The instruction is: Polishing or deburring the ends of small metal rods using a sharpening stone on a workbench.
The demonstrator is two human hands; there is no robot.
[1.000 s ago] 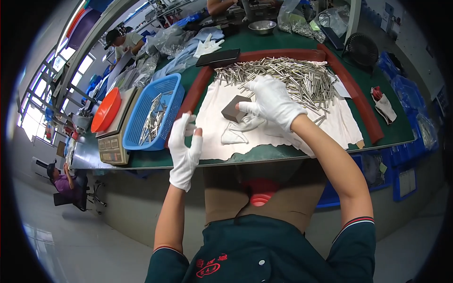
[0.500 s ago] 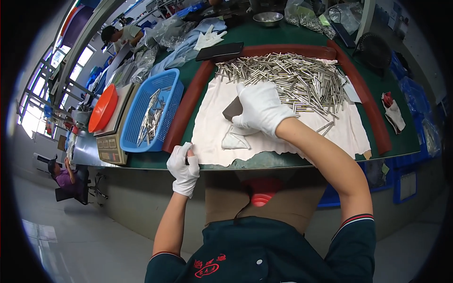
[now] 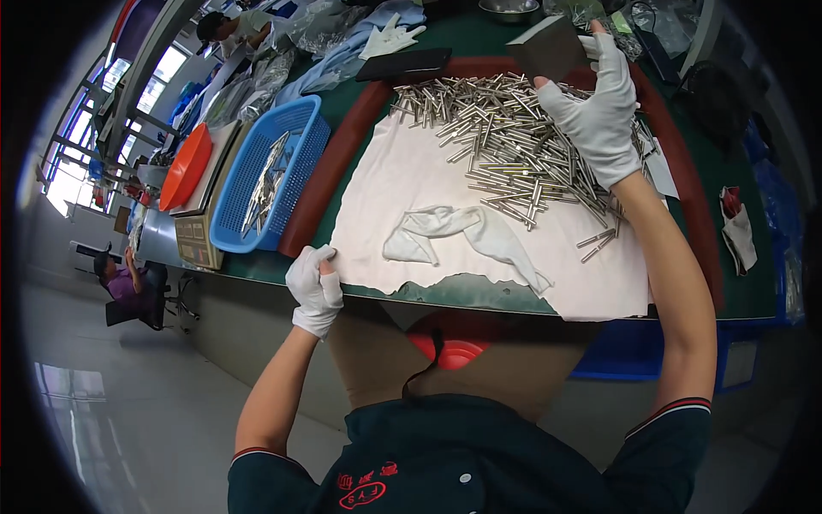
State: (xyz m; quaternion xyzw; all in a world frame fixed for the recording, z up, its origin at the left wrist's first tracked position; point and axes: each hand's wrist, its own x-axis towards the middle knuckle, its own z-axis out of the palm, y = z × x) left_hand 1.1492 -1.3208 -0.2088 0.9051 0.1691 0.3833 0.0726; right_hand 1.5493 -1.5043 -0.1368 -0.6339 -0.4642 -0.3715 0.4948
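Observation:
In my gloved right hand (image 3: 599,111), thumb and fingertips grip a dark grey rectangular block (image 3: 546,51), held up over the far right part of the metal pin pile (image 3: 514,141). The slim silvery pins lie jumbled on a pale pink cloth (image 3: 377,206). Closer to me, a crumpled white rag (image 3: 462,224) rests on that cloth. My left hand (image 3: 315,283), also gloved with a bare fingertip showing, is closed at the table's front edge beside the cloth's near left corner; what its fingers hold, if anything, is hidden.
Dark red padded bars (image 3: 338,146) border the cloth on three sides. To the left stand a blue basket (image 3: 227,206) with metal parts and an orange bowl (image 3: 186,169). A black flat device (image 3: 411,64) lies on the far bar. Two people (image 3: 128,278) sit farther off.
My right hand has carried the block up and away to the far right, uncovering more of the rag. My left hand stays closed near the table edge. The view has shifted slightly.

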